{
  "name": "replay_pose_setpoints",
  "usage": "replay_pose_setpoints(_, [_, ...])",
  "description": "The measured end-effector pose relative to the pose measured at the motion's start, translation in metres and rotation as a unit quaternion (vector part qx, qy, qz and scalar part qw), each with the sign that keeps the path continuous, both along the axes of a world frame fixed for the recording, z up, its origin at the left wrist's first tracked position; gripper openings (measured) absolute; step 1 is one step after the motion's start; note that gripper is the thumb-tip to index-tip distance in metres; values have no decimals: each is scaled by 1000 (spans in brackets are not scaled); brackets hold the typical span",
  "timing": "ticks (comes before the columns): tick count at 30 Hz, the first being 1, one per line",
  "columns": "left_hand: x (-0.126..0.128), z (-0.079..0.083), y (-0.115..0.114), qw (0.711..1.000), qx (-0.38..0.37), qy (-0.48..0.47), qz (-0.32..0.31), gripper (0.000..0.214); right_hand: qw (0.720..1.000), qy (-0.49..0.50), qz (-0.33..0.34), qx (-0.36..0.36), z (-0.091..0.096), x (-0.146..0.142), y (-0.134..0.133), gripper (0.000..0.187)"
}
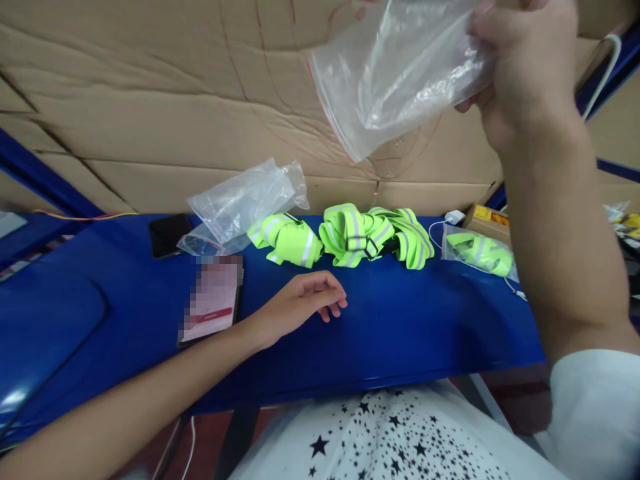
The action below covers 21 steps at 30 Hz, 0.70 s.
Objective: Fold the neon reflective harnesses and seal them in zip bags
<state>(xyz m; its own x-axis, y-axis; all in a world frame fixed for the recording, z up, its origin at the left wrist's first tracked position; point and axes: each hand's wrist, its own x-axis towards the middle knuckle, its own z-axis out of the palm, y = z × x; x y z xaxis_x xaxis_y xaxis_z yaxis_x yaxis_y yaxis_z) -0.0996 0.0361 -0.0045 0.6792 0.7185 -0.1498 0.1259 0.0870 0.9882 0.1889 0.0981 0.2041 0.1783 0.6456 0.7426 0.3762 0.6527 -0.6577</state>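
Note:
My right hand point(525, 60) is raised at the top right and grips a clear plastic zip bag point(395, 73), which hangs empty in the air. My left hand point(305, 300) rests on the blue table point(400, 333) with its fingers loosely curled and nothing in them. Just beyond it lie neon yellow reflective straps: one folded bundle point(289, 240) and a larger tangled pile point(375, 237). Another strap sits packed in a clear bag point(477, 252) at the right.
A pile of clear bags point(245, 203) lies at the back left, beside a dark phone point(167, 235). A second phone point(213, 300) with a lit screen lies by my left wrist. Cardboard point(150, 100) lines the wall behind. A small box point(487, 219) and white cable sit far right.

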Motion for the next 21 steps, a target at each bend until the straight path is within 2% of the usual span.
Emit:
replay_pose_setpoints(4, [1, -2, 1, 1000, -13, -2, -2, 27, 987, 62, 24, -145, -26, -42, 30, 20])
replay_pose_setpoints(6, [1, -3, 2, 1000, -16, -3, -1, 27, 983, 71, 20, -169, -47, -70, 53, 23])
replay_pose_setpoints(10, [1, -5, 2, 1000, -5, -3, 9, 27, 971, 13, 34, -237, -96, -125, 90, 14])
replay_pose_setpoints(11, [1, -5, 2, 1000, -3, -2, 11, 27, 970, -73, -4, -232, -107, -135, 92, 14])
replay_pose_setpoints(13, [1, -5, 1, 1000, -4, 2, 9, 27, 972, -126, -33, -196, -124, -152, 89, 27])
replay_pose_setpoints(15, [1, -5, 0, 1000, -7, 6, 1, 27, 966, -232, -63, -93, -134, -165, 79, 39])
replay_pose_setpoints(16, [1, -4, 0, 1000, -8, 7, -4, 27, 951, -300, -68, -36, -137, -171, 74, 40])
replay_pose_setpoints(18, [2, -4, -1, 1000, -10, 10, -13, 26, 895, -440, -44, 57, -141, -183, 68, 34])
replay_pose_setpoints(19, [2, -4, -1, 1000, -10, 10, -16, 25, 868, -491, -16, 71, -144, -190, 69, 31])
replay_pose_setpoints(21, [2, -5, -1, 1000, -12, 10, -18, 25, 827, -558, 37, 53, -153, -203, 78, 31])
